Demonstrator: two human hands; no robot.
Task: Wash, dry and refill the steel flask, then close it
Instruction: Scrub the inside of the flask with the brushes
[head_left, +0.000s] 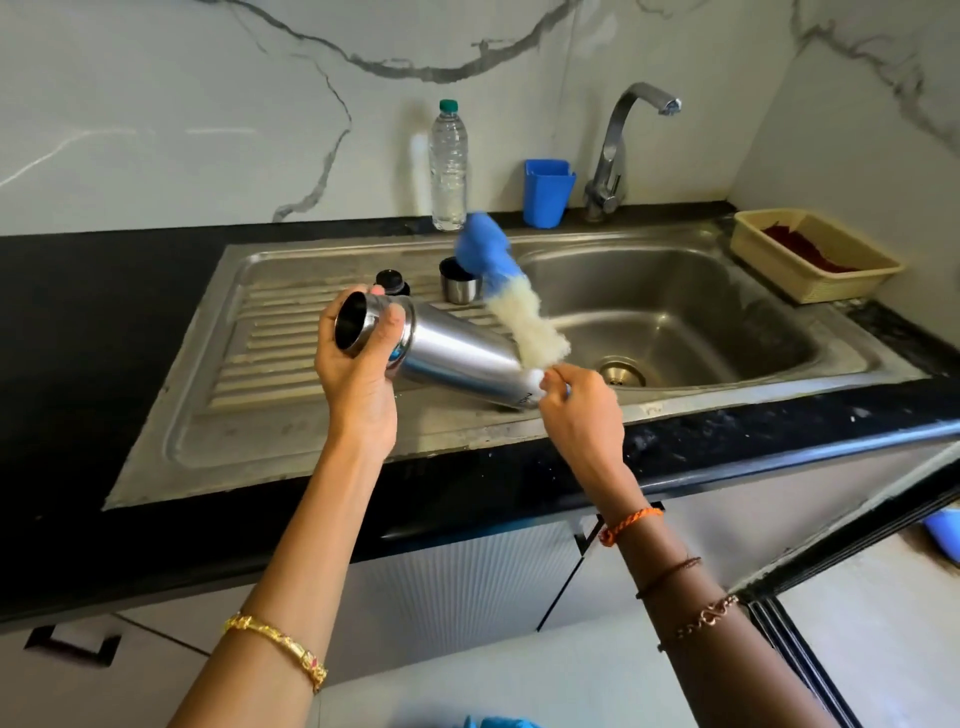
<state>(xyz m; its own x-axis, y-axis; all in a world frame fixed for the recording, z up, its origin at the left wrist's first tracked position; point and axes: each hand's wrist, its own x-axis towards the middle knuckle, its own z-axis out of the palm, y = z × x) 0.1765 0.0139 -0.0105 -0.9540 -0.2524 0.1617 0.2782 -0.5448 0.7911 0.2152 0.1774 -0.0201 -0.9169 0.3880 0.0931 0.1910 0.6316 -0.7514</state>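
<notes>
The steel flask lies tilted over the sink's drainboard, its open mouth toward me at the left. My left hand grips it around the neck. My right hand is at the flask's base and holds the handle of a bottle brush with a blue and white fluffy head that sticks up and away, outside the flask. The flask's steel cup lid and black stopper stand on the drainboard behind the flask. A clear water bottle with a green cap stands at the wall.
The steel sink with its drain lies right of the drainboard, the tap behind it. A blue plastic cup stands by the tap. A yellow basket sits at the right. Black countertop surrounds the sink.
</notes>
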